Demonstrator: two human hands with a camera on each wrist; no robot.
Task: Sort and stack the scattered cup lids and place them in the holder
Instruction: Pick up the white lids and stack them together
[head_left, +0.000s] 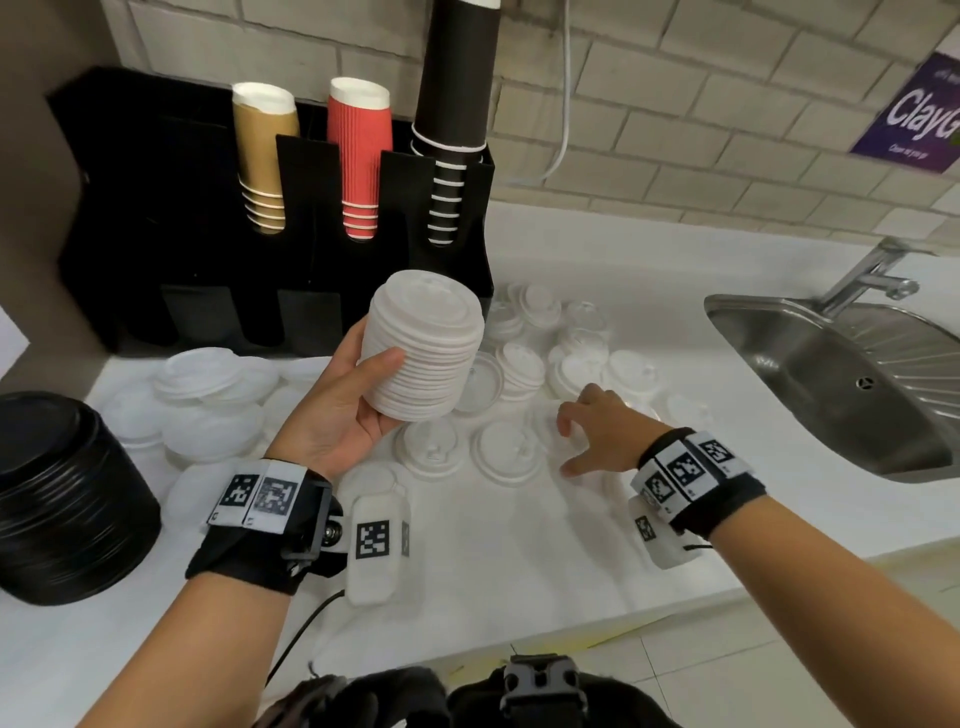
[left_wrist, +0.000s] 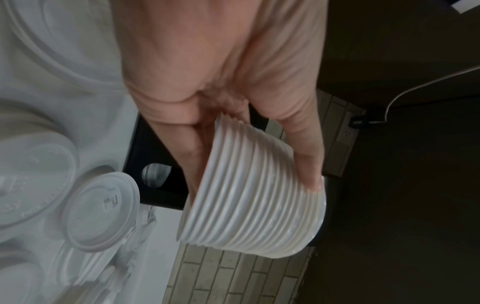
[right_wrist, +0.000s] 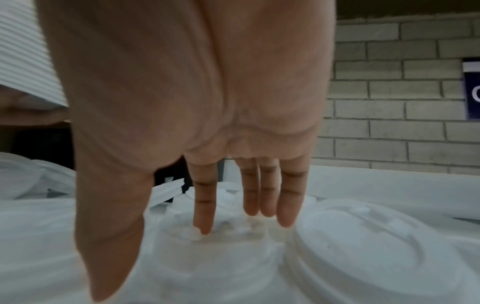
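Note:
My left hand (head_left: 363, 400) grips a tall stack of white cup lids (head_left: 423, 348), tilted and lifted above the counter in front of the black holder (head_left: 197, 218). The left wrist view shows the thumb and fingers curled round this stack (left_wrist: 254, 205). My right hand (head_left: 592, 436) reaches down with spread, straight fingers onto a loose white lid (right_wrist: 213, 253) on the counter and holds nothing. Several scattered white lids (head_left: 506, 449) lie around and beyond both hands. The holder's lower slots (head_left: 306, 322) look dark.
Gold, red and black cup stacks stand in the holder's top (head_left: 358, 156). A pile of black lids (head_left: 67, 493) sits at the left, larger white lids (head_left: 208, 389) beside it. A steel sink (head_left: 841, 374) with a tap (head_left: 872, 275) lies at the right.

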